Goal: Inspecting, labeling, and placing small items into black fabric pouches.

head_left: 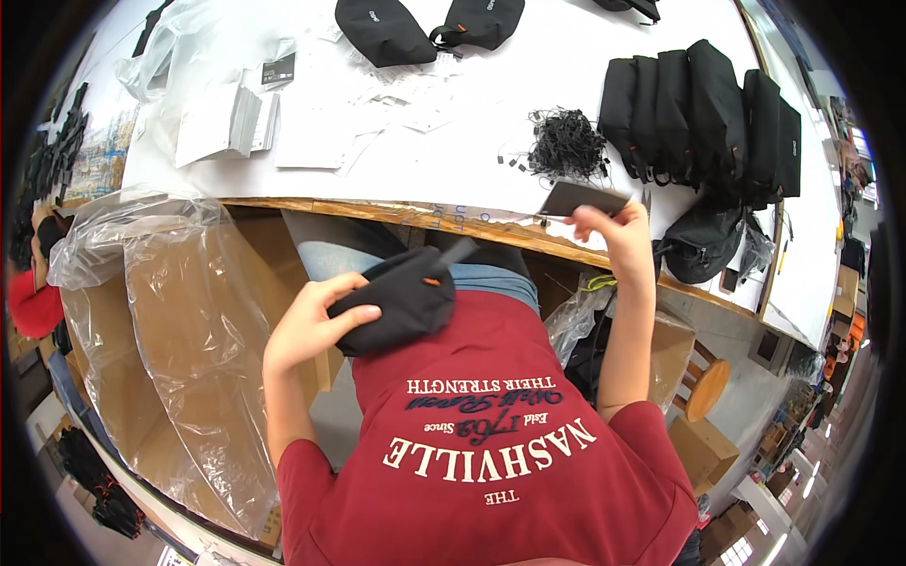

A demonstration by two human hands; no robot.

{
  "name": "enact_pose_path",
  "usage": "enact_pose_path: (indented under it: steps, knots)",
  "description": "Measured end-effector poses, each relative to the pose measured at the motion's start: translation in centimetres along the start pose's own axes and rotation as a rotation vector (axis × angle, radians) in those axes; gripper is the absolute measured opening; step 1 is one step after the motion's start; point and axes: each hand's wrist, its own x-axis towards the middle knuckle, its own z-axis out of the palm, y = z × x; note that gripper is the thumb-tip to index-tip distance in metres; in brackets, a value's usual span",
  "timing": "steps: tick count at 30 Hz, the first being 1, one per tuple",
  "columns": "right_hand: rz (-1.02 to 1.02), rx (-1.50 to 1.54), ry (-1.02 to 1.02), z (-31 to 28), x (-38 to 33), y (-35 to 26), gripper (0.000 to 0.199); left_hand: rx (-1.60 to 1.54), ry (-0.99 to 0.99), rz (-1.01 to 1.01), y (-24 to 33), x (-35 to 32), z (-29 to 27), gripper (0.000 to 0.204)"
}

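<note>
My left hand [319, 325] is closed round one end of a small black fabric pouch [408, 304], thumb on top, in front of my shirt. The pouch has a small orange tab and a strap end sticking out at its far side. Over the table's front edge, my right hand [618, 238] pinches a flat dark card [572, 197], which looks like a hang tag. Just beyond the card lies a heap of thin black tag cords [568, 143]. Whether a cord links the card to the pouch I cannot make out.
Several black pouches [694, 113] stand in a row at the right of the white table [453, 179], near a black bag [703, 241]. White card stacks [222, 123] lie at the left. A plastic-lined cardboard box [170, 358] stands left of me; a co-worker's red sleeve [33, 304] shows beyond.
</note>
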Motion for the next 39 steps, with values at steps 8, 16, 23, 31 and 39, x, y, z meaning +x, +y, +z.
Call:
enact_pose_path:
  steps: [8, 16, 23, 31, 39]
  knots:
    - [0.282, 0.952, 0.391, 10.3, 1.7, 2.1, 0.032, 0.307, -0.152, 0.100, 3.2, 0.9, 2.8, 0.023]
    - [0.224, 0.661, 0.335, 10.9, 1.7, 3.7, 0.026, 0.324, -0.141, 0.129, 3.8, -0.2, 3.3, 0.022]
    - [-0.173, 0.182, 0.281, 7.1, 1.5, -1.2, 0.021, 0.431, 0.269, 0.236, 4.8, 0.6, 3.4, 0.020]
    - [-0.333, -1.081, -0.425, 9.4, 1.2, -6.5, 0.031, 0.899, 0.411, 0.904, 5.6, 3.8, 5.7, 0.027]
    - [-0.122, -0.896, -0.554, 7.5, -0.5, -4.6, 0.033, 0.562, -0.009, 0.619, 4.1, 6.8, 4.1, 0.012]
